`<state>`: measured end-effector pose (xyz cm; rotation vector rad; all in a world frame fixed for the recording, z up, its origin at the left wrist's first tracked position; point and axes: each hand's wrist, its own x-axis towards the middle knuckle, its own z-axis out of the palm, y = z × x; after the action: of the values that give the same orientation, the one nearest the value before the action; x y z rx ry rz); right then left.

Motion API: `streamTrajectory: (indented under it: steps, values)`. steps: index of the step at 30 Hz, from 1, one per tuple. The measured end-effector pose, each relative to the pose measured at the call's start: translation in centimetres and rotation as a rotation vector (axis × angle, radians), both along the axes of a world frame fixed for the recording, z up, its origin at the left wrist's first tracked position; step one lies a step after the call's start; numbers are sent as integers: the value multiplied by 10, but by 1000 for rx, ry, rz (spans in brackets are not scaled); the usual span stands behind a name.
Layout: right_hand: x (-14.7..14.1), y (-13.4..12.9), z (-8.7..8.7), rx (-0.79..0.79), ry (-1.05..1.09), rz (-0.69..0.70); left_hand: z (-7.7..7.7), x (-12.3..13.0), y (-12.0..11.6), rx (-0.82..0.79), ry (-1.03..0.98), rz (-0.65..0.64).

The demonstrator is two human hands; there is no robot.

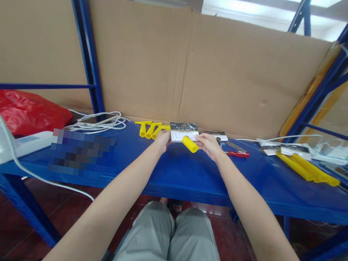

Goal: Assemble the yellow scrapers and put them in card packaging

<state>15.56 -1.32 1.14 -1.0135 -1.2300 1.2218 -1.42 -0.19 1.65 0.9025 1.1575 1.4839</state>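
Note:
My left hand (163,138) pinches the left edge of a black-and-white printed package (178,134), just above the blue shelf. At the package's right edge, my right hand (209,145) has its fingers closed on it. A yellow tube-shaped handle (189,144) sticks out toward me at the package's lower right; whether it lies inside the package or against it, I cannot tell. Left of my left hand lie several yellow T-shaped tools (149,131). Beside my right hand are a red-handled tool (238,154) and another printed package (219,135).
Several yellow-handled packaged pieces (309,169) lie at the right. At the left are a red plastic bag (30,113), a white power strip (29,145) and coiled white cable (102,123). A cardboard wall (204,69) stands behind the blue shelf (193,174), between blue posts.

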Motion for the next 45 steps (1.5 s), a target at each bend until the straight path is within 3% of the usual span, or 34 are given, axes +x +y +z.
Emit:
streamTrajectory:
  steps: [7,17,26,31,42,45]
  values:
    - [-12,-3,-2,21,-6,-95,-2,-2,-1,-27,161,28]
    - [-20,14,-19,147,38,-190,-5,-3,4,-45,161,-36]
    - [-31,-4,-2,17,48,-305,-8,-4,6,-4,143,-87]
    - [-34,-9,1,-6,40,-325,-8,-3,5,15,140,-80]
    - [-30,9,-14,21,13,-285,-7,-4,7,-15,112,23]
    - [-29,11,-17,18,16,-271,-5,-4,8,-49,99,-4]
